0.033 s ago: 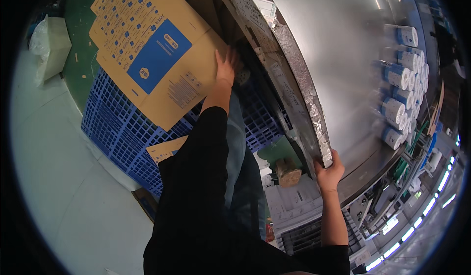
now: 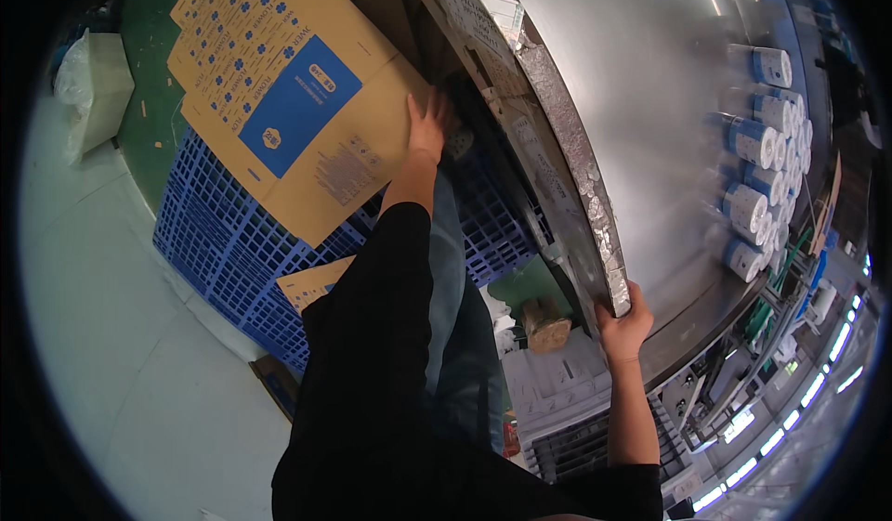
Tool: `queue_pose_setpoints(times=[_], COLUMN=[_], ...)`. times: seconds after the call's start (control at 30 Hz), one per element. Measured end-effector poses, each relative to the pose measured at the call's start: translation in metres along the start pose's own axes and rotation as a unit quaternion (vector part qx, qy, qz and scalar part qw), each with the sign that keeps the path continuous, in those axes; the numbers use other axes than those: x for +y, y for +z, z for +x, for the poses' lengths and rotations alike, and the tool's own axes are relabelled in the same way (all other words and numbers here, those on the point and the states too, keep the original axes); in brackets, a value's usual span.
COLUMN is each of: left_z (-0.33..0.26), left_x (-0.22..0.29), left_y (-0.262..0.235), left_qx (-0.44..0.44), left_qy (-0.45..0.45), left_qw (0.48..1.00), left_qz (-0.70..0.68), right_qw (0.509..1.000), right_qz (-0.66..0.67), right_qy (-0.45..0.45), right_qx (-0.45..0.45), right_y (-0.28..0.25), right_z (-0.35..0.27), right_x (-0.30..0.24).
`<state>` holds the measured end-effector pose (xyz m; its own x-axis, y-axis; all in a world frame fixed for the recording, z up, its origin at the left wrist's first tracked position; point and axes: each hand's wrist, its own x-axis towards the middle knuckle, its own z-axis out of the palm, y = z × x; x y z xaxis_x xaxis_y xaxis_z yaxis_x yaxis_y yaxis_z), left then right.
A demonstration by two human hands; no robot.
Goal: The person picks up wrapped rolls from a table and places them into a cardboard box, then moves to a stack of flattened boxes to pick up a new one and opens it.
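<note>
My left hand (image 2: 427, 129) rests at the right-hand corner of a flat, tan cardboard box blank (image 2: 381, 122) printed in blue. Its fingers are stretched and spread, with the thumb over the board and the other fingertips by its edge. The blank lies tilted over a blue plastic pallet (image 2: 218, 233). On the right, my right hand (image 2: 624, 324) is wrapped round the worn corner of a metal-topped table (image 2: 641, 149); some of its fingers are hidden behind the edge.
Several wrapped white-and-blue rolls (image 2: 746, 207) stand grouped at the table's far right. A smaller cardboard piece (image 2: 311, 284) lies on the pallet. Beneath the table is a brown roll (image 2: 545, 326) beside white flat material (image 2: 557, 377). A pale bin (image 2: 104, 89) with clear plastic stands far left.
</note>
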<state>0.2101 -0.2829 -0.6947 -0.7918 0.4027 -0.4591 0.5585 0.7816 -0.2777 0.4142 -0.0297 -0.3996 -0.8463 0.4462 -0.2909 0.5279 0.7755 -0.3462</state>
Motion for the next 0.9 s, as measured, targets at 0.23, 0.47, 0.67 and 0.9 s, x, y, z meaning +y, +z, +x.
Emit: queue_pose_setpoints(times=[0.23,0.47,0.67,0.9], left_z=[-0.027,-0.061,-0.121,-0.234], left_x=[0.005,-0.003,-0.044,-0.313], left_y=[0.024,0.019,-0.04,-0.216], left_qx=[0.026,0.053,0.156,0.341], left_qy=[0.019,-0.009,-0.117,-0.236], left_qw=[0.999,0.993,0.933,0.875], left_qz=[-0.016,-0.102,-0.304,-0.25], right_qw=[1.0,1.0,0.997,0.99], right_qz=[-0.016,-0.023,-0.066,-0.124], right_qy=[0.016,0.013,0.044,-0.06], right_qx=[0.001,0.015,-0.018,0.018], right_y=[0.003,-0.001,0.006,0.012], right_z=[0.004,0.001,-0.005,0.013], right_x=[0.001,-0.003,-0.001,0.002])
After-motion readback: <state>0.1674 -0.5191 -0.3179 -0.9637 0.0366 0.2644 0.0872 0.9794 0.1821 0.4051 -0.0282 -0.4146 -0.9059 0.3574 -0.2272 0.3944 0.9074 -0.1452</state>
